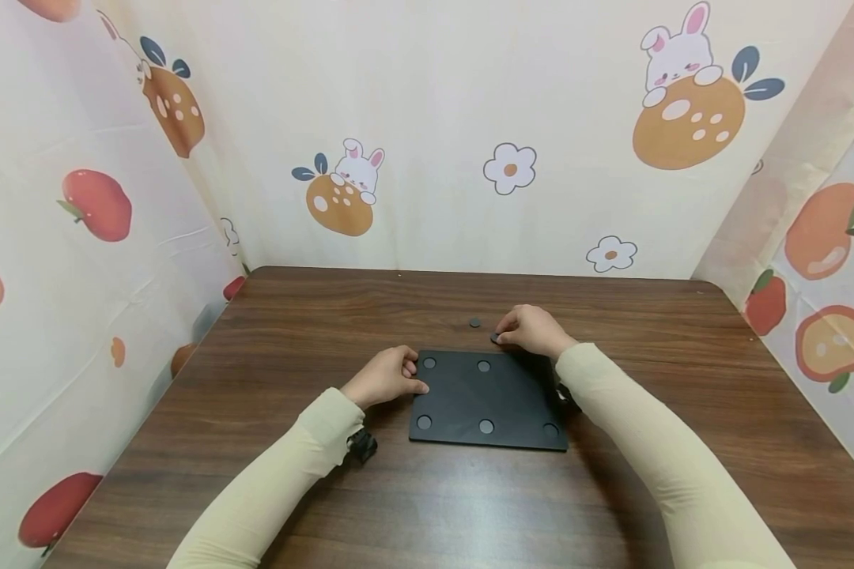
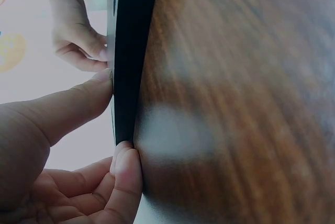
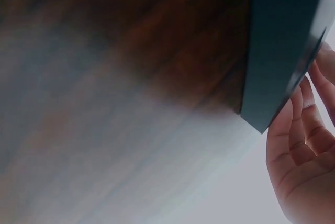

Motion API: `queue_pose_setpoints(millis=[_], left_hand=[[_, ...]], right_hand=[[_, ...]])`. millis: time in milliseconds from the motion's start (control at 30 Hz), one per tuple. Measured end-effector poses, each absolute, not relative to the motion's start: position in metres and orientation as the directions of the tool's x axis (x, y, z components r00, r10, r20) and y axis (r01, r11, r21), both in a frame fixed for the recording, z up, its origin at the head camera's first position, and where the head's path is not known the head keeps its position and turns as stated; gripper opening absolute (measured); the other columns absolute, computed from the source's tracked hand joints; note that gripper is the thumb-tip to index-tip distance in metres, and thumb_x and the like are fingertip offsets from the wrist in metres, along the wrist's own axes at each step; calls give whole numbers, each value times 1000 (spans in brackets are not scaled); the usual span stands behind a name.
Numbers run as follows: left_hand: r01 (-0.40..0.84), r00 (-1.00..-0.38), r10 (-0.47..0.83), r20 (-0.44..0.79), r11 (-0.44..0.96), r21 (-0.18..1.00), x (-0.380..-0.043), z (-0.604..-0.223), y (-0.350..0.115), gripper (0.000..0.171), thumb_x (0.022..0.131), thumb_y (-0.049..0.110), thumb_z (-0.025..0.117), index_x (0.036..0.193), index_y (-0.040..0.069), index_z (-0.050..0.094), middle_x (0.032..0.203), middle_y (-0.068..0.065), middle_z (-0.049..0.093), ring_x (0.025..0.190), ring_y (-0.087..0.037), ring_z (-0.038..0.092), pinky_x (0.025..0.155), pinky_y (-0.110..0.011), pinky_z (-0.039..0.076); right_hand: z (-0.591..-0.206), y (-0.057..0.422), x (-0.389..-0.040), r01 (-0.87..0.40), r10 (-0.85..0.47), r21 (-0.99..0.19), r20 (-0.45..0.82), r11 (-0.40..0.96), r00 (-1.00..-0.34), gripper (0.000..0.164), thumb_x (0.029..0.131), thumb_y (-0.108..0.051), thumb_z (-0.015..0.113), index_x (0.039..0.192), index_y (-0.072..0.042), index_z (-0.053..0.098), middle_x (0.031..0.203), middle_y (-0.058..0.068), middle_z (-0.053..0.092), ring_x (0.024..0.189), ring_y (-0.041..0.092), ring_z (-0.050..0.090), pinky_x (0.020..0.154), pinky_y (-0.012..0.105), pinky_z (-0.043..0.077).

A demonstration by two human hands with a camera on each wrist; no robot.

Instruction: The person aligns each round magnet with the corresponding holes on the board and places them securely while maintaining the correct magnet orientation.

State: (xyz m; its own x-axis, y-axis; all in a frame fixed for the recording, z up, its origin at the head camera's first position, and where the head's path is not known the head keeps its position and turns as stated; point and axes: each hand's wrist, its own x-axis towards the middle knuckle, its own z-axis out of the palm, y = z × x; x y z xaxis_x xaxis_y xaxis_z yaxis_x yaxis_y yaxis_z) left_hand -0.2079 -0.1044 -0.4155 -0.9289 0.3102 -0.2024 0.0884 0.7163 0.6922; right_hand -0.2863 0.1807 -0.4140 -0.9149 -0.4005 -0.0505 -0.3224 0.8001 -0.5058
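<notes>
A thin black rectangular board [image 1: 459, 399] lies on the table, with several round grey spots along its near and far edges. My left hand [image 1: 384, 377] holds the board's left side, thumb on the top face; the left wrist view shows the fingertips [image 2: 128, 169] against its side edge. Beyond the far edge, my right hand [image 1: 535, 330] pinches a small dark disc [image 1: 494, 338] between thumb and fingers. Another small dark disc [image 1: 474, 323] lies on the wood just left of those fingers. The right forearm and hand hide the board's far right corner.
The brown wood-grain table [image 1: 313, 316] reaches back to a printed curtain [image 1: 427, 158] with rabbits and flowers. Similar fruit-print curtains hang at the left and right sides. A black wrist device [image 1: 362, 446] sits under the left sleeve.
</notes>
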Motion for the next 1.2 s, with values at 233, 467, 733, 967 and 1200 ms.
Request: queue_pose_setpoints(millis=[233,467,733,967,1200], left_hand=[[83,-930,308,-203,711,699,-208,-416,-104,63,73,24,78,125,1,50,96,-1,56,83,-13,51,77,-30,44],[83,-931,305,-202,715,694,-207,-415,-104,63,74,24,78,125,1,50,97,-1,56,84,-13,51,77,-30,44],[76,-930,302,-207,713,697,-207,-414,-103,63,74,23,78,126,1,50,97,-1,56,84,-13,51,78,-29,43],[85,-931,306,-200,714,695,-207,-415,-104,62,73,24,78,124,1,50,96,-1,56,83,-12,51,78,-30,44],[94,-930,311,-196,718,690,-207,-415,-105,63,74,24,78,125,1,50,96,-2,56,83,-13,51,78,-31,44]], right_hand=[[-413,185,-284,-340,-403,-521,-7,783,-915,13,82,-22,69,93,-15,73,95,3,62,81,18,56,70,35,47],[-409,192,-276,-339,-396,-554,18,761,-918,14,83,-21,69,94,-14,73,94,3,62,78,16,56,69,33,47],[-406,199,-266,-352,-398,-573,48,740,-916,14,83,-20,69,95,-14,72,97,4,63,80,17,57,69,34,48],[-406,204,-260,-344,-388,-572,49,745,-920,13,82,-22,70,92,-15,72,94,2,63,80,17,56,69,34,47],[-404,211,-253,-352,-374,-553,77,755,-924,13,81,-23,71,92,-15,72,91,1,62,77,15,56,68,32,46]])
